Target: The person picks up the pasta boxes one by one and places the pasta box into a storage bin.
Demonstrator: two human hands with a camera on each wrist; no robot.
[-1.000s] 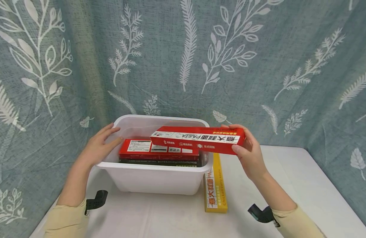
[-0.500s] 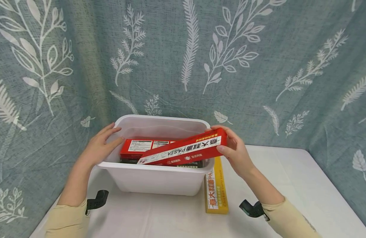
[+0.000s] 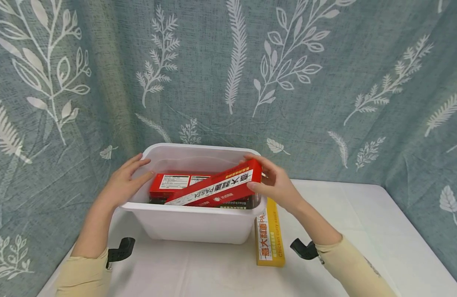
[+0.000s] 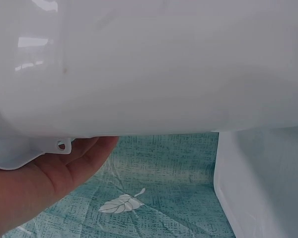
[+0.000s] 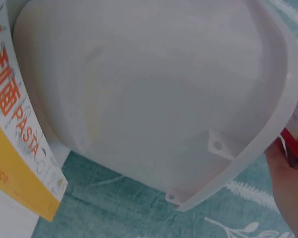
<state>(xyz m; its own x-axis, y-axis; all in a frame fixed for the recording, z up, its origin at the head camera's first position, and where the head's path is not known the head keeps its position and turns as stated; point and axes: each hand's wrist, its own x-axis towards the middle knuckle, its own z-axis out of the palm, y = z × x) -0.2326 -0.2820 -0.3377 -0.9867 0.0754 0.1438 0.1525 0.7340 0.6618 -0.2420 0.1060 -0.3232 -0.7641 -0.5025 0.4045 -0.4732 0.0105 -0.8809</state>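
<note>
My right hand (image 3: 274, 181) grips one end of a red pasta box (image 3: 222, 185), fingers behind it and thumb in front. The box tilts, its left end down inside the white plastic bin (image 3: 191, 225) and its right end raised near the bin's right rim. Within the bin lie another red box (image 3: 174, 181) and a dark black pepper sauce box (image 3: 233, 203), partly covered by the tilted one. At the bin's left end, my left hand (image 3: 126, 181) holds the rim, the thumb reaching inside. In the left wrist view, that hand (image 4: 64, 171) shows below the rim.
A yellow chicken curry pasta box (image 3: 271, 237) lies on the white table (image 3: 347, 231) at the bin's right, partly under its rim in the head view. Behind the table hangs a green-blue curtain (image 3: 198, 82) with white leaf patterns.
My right hand has moved left and slightly down with the red pasta box. Its far end has tipped down into the bin. The left hand and the bin have stayed put.
</note>
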